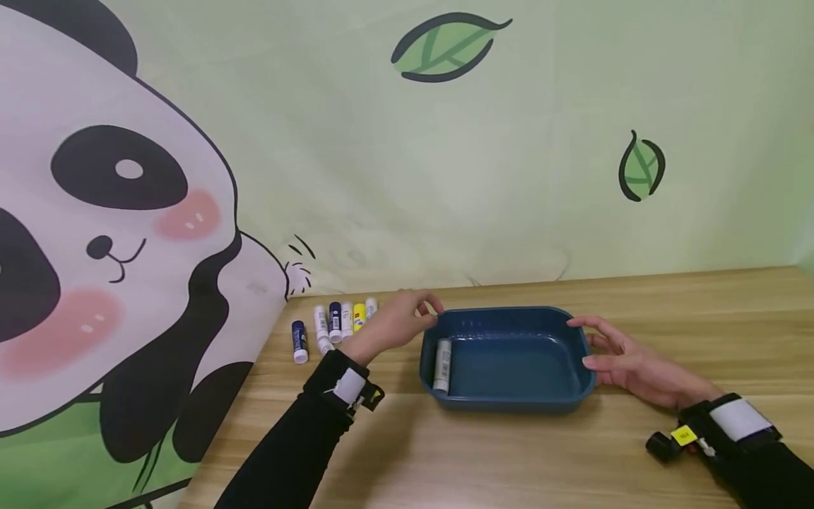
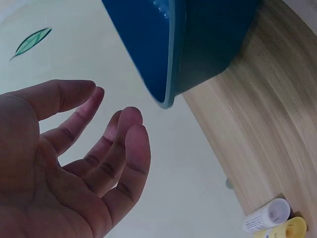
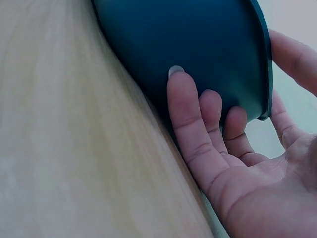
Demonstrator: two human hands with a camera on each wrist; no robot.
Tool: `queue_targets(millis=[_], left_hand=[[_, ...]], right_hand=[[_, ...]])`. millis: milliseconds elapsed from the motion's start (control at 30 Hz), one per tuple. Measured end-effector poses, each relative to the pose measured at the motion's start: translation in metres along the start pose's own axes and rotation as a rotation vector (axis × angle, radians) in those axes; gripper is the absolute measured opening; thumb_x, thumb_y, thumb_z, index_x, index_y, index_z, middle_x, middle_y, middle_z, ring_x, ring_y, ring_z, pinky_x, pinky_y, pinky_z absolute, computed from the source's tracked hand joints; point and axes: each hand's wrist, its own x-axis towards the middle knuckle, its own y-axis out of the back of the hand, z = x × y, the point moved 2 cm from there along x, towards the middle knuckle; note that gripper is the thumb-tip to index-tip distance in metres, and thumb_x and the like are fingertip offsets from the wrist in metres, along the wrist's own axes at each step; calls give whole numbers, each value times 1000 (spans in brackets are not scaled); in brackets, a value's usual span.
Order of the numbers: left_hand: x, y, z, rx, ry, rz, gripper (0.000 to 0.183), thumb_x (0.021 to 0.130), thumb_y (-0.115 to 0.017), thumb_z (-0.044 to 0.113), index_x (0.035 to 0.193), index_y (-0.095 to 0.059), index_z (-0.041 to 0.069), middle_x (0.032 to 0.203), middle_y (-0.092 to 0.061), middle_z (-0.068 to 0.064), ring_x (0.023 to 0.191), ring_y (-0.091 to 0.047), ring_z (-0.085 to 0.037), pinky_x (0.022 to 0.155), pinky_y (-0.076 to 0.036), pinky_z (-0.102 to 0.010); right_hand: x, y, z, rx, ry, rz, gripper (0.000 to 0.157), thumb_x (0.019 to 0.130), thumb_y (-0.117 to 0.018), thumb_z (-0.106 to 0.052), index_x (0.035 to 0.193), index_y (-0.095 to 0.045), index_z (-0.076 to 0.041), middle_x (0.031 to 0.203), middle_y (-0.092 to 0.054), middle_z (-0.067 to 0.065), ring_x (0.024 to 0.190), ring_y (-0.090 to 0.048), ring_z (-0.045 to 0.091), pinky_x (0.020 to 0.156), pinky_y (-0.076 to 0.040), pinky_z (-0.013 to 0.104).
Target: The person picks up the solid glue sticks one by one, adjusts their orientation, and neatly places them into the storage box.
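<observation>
A dark blue rectangular tray [image 1: 511,406] sits on the wooden table. One white glue stick [image 1: 442,365] lies inside it along the left wall. By the tray's back left corner is my left hand [image 1: 397,322], fingers loosely bent. The left wrist view shows this hand [image 2: 94,148] apart from the tray's rim [image 2: 173,59], holding nothing. At the opposite end, my right hand [image 1: 639,367] touches the tray's right side. In the right wrist view its thumb [image 3: 185,114] and other fingertips rest against the outer wall [image 3: 188,34], with one finger at the rim.
Several glue sticks stand left of the tray near the table's back edge, among them a dark blue one [image 1: 299,342], a white one [image 1: 321,322] and a yellow one [image 1: 359,317]. Behind the table [image 1: 483,459] hangs a pale green cloth [image 1: 509,198] with a panda print.
</observation>
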Motion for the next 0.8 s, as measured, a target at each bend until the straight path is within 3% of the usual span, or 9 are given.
queue_targets(millis=[233,533,800], left_hand=[[-3,5,-10,-44,12,55,20,105,-60,16,122,-69,8,108,-67,-11,84,-60,-22,67,-48,-31],[-9,21,-15,-213,14,108,23,106,-61,18,126,-67,9,116,-67,-13,86,-64,-23,74,-54,-33],[-14,29,-29,-248,33,176,23,107,-60,18,127,-65,11,121,-67,-14,90,-66,-24,78,-56,-37]], right_hand=[[0,-1,2,2,10,-11,55,108,-46,-4,155,-35,-31,153,-17,25,127,-55,24,98,-55,44],[0,-3,2,-3,8,-6,56,108,-46,-4,156,-33,-30,154,-12,25,128,-54,23,99,-54,44],[0,-2,2,-15,5,-10,55,109,-45,-5,155,-34,-31,155,-10,27,128,-52,23,99,-54,43]])
